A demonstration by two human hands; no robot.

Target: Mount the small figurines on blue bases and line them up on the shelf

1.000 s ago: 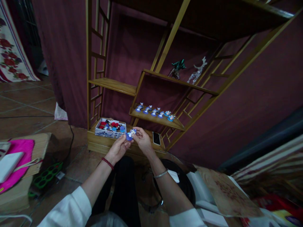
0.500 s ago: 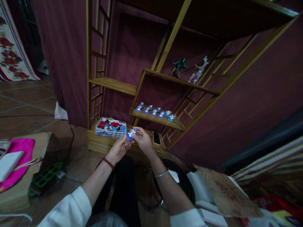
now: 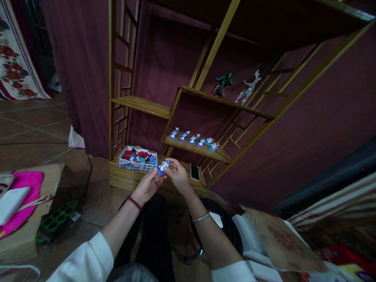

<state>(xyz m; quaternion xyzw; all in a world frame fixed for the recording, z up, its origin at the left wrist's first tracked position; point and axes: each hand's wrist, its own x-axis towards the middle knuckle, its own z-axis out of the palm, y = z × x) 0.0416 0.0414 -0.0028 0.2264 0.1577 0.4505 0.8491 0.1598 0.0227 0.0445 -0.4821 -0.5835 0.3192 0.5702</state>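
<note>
Figurine (image 3: 164, 166) leans at a slant. Left hand (image 3: 147, 185) pinches its purple base (image 3: 160, 172); right hand (image 3: 178, 175) pinches its upper part.

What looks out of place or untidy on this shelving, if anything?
The phone looks out of place, lying on the base below the displayed figures. In the box, pieces lie jumbled, whereas the figures on the shelf stand in two rough rows. Nothing looks spilled or damaged.

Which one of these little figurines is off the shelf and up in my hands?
The purple-based figurine held between your left hand and right hand. It alone is held; other figurines stand on the small shelf.
</note>
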